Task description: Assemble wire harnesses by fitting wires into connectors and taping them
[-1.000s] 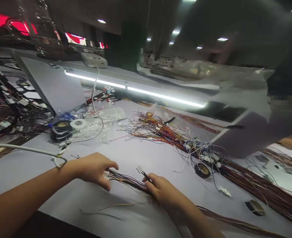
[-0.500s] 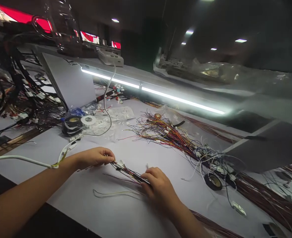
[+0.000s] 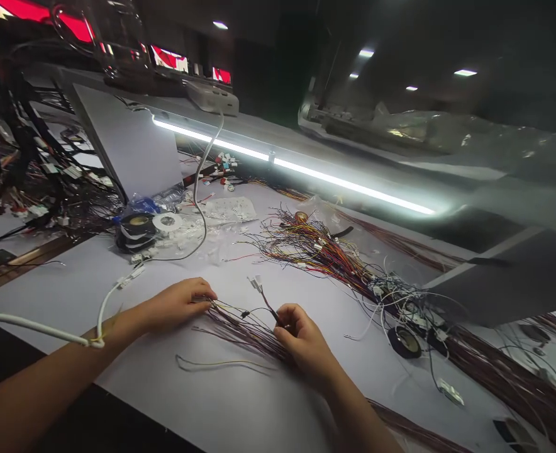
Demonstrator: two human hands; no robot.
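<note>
My left hand [image 3: 186, 303] is closed on one end of a thin bundle of wires [image 3: 240, 327] low over the white table. A small black connector [image 3: 244, 314] shows on the wires between my hands. My right hand [image 3: 304, 336] pinches a short dark cable, and a white connector [image 3: 256, 283] sticks up from its end. More of the bundle passes beneath my right hand, where its far end is hidden. Below the bundle, a loose yellowish wire [image 3: 221, 363] lies in a loop on the table.
A large pile of coloured wires [image 3: 325, 251] lies behind my right hand, with a black tape roll [image 3: 404, 343] beside it. Tape rolls and plastic bags [image 3: 188, 229] lie at the left. A white cable [image 3: 37, 322] crosses my left forearm. A light strip [image 3: 348, 184] hangs under the shelf.
The white connector has come up away from the wire bundle, raised in my right hand's fingers. The bundle is more spread out. My left hand has shifted only slightly.
</note>
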